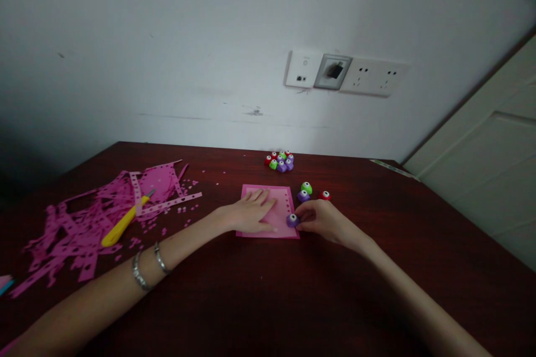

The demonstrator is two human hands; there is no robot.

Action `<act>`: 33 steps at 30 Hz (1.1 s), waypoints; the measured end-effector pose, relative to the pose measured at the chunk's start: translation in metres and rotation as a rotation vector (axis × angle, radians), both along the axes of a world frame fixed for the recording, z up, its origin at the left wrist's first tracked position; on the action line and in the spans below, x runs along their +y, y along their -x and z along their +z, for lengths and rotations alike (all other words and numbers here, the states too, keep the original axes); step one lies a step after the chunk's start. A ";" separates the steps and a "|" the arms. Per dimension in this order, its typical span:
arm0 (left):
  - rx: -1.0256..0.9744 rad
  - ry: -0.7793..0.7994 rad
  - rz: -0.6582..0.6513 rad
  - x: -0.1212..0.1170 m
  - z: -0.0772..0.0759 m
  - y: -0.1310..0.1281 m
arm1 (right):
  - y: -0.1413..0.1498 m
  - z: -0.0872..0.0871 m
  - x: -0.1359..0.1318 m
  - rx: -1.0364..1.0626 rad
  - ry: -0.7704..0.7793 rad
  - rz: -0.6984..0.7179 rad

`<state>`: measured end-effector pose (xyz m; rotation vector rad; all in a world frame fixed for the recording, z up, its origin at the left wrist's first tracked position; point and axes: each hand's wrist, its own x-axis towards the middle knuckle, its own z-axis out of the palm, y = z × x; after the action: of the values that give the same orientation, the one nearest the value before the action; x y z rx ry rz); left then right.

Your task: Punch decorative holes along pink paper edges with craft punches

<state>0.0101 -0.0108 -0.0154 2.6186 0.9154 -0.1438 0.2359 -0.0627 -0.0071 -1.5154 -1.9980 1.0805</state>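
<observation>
My left hand (253, 212) lies flat with fingers spread on a light pink sheet of paper (278, 213), which rests on a darker pink sheet (268, 236). Small dark shapes run down the light sheet's right edge. At the lower right of that edge, my right hand (320, 218) pinches a purple craft punch (292, 220) between thumb and fingers. Just beyond this hand stand a green punch (306, 187), another purple punch (304, 196) and a red punch (325, 195), partly hidden by the hand.
Several more punches (281, 164) cluster near the wall. On the left, pink paper scraps (79, 228) and tiny cut-outs surround a yellow-handled tool (121, 227) with a metal tip. A patterned strip (393, 168) lies at the table's far right. Wall sockets (372, 76) are above.
</observation>
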 end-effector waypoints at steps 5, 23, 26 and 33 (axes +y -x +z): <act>0.033 0.024 0.008 -0.001 0.000 -0.001 | 0.001 0.001 -0.001 -0.005 0.007 0.003; -0.391 0.394 0.198 0.009 0.020 -0.029 | -0.003 0.012 0.002 -0.013 0.435 -0.089; -0.356 0.514 0.253 0.009 0.020 -0.036 | -0.001 0.009 0.004 -0.021 0.435 -0.074; -0.264 0.657 0.235 0.013 0.017 -0.046 | 0.000 0.005 0.006 -0.020 0.425 -0.024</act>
<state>0.0559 0.0021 0.0015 1.8627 0.8863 -0.0271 0.2356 -0.0562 -0.0021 -1.7510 -1.8338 1.5589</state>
